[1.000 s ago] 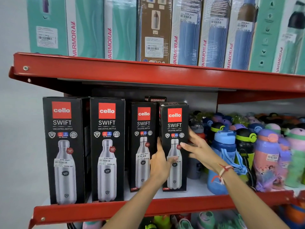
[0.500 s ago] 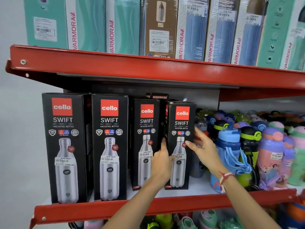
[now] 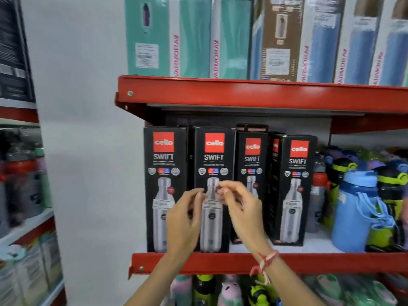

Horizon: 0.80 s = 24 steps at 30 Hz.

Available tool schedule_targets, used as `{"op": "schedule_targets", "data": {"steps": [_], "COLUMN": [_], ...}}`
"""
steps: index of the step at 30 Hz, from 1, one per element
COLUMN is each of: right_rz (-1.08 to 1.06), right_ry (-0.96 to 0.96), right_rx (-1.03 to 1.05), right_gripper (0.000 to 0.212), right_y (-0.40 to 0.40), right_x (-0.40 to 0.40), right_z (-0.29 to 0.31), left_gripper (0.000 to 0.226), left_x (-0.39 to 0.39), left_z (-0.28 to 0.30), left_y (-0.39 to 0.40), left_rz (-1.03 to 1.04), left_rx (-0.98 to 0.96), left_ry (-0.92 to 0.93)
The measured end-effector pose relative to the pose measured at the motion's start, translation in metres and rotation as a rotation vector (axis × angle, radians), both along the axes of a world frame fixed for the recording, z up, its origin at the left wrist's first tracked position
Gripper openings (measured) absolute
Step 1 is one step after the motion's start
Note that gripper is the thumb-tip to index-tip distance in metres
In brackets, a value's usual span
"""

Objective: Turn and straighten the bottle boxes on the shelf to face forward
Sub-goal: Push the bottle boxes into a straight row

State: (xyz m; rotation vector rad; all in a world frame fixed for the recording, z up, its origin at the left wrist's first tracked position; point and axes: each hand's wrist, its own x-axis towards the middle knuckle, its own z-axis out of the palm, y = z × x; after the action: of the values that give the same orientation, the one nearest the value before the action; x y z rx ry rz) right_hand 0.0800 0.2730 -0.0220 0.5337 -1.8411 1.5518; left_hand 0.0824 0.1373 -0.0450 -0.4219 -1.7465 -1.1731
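Four black bottle boxes stand on the red shelf (image 3: pixel 220 261). Both hands hover before the second box (image 3: pixel 214 164) from the shelf's left end. The left hand (image 3: pixel 184 219) and right hand (image 3: pixel 240 208) show loosely curled fingers; motion blur leaves contact with the box uncertain. The rightmost box (image 3: pixel 297 188) stands slightly turned.

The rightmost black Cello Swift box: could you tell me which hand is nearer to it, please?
Right. The right hand hovers two boxes left of the rightmost black Cello Swift box; the left hand is farther left.
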Motion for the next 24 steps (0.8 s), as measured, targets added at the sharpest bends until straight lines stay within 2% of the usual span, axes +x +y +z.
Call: {"op": "schedule_targets", "data": {"steps": [3,6,8,10,14,20,24], "right_rz": [0.031,-0.054,-0.013,0.072,0.138,0.128,0.125], "right_ry": [-0.069,-0.188,-0.264,-0.311,-0.334,-0.337,-0.331], "right_rx": [0.067,0.235,0.31,0.273,0.201,0.268,0.317], "right_gripper": [0.022,0.044,0.064,0.073,0.074,0.073,0.073], "right_y": [-0.046,-0.086,-0.106,-0.119,-0.123,-0.115,-0.11], "right_x": [0.01,0.017,0.019,0.018,0.015,0.028,0.028], "right_z": [-0.025,-0.048,-0.059,-0.065,-0.068,-0.066,-0.065], "left_gripper": [0.024,0.041,0.055,0.062,0.055,0.049,0.052], "left_x": [0.008,0.012,0.012,0.011,0.015,0.035,0.036], "left_z": [-0.015,-0.026,-0.034,-0.042,-0.044,-0.037,-0.037], "left_y": [-0.046,-0.076,-0.089,-0.1,-0.109,-0.113,-0.112], "left_rz": [0.137,0.165,0.093,-0.058,-0.29,-0.267,-0.215], "left_rx": [0.091,0.156,0.15,0.085,-0.019,-0.029,-0.062], "left_ry": [0.029,-0.116,-0.255,-0.368,-0.516,-0.604,-0.581]}}
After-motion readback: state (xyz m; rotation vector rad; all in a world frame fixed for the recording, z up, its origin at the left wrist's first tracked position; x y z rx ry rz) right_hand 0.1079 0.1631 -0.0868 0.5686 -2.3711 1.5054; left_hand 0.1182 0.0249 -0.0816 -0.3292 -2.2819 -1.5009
